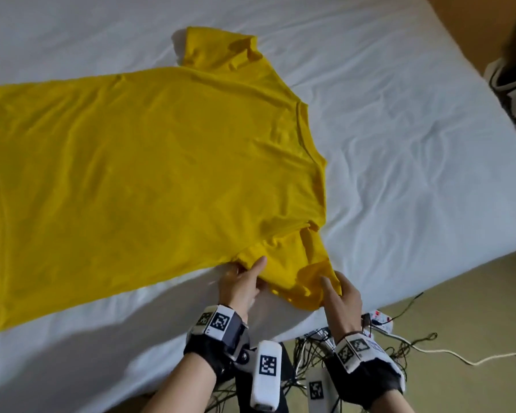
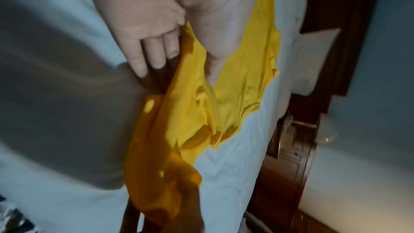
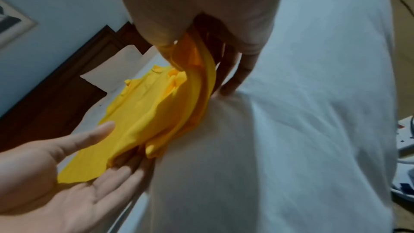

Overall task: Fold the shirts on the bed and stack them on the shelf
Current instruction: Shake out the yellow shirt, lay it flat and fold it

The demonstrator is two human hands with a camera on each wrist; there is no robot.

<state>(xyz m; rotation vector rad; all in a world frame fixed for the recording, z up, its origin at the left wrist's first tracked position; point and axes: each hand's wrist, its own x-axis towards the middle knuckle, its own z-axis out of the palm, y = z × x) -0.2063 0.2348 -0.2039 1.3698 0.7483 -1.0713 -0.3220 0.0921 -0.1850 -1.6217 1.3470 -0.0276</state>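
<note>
A yellow T-shirt (image 1: 149,162) lies spread flat on the white bed (image 1: 399,144), collar to the right and hem to the left. Its far sleeve (image 1: 218,46) points away from me. The near sleeve (image 1: 292,269) is at the bed's front edge, between my hands. My left hand (image 1: 249,268) pinches the sleeve's left edge, thumb on top and fingers underneath (image 2: 183,63). My right hand (image 1: 332,286) grips the sleeve's cuff end; in the right wrist view the fabric (image 3: 197,86) runs between thumb and fingers (image 3: 201,72). The left hand (image 3: 67,174) shows there palm up.
A tangle of cables (image 1: 399,344) and a white power strip (image 1: 379,318) lie on the floor by the bed's near corner. Dark and white things (image 1: 513,84) sit beside the bed at the right. A white pillow (image 2: 318,56) and a dark wooden headboard (image 3: 74,70) stand at the far end.
</note>
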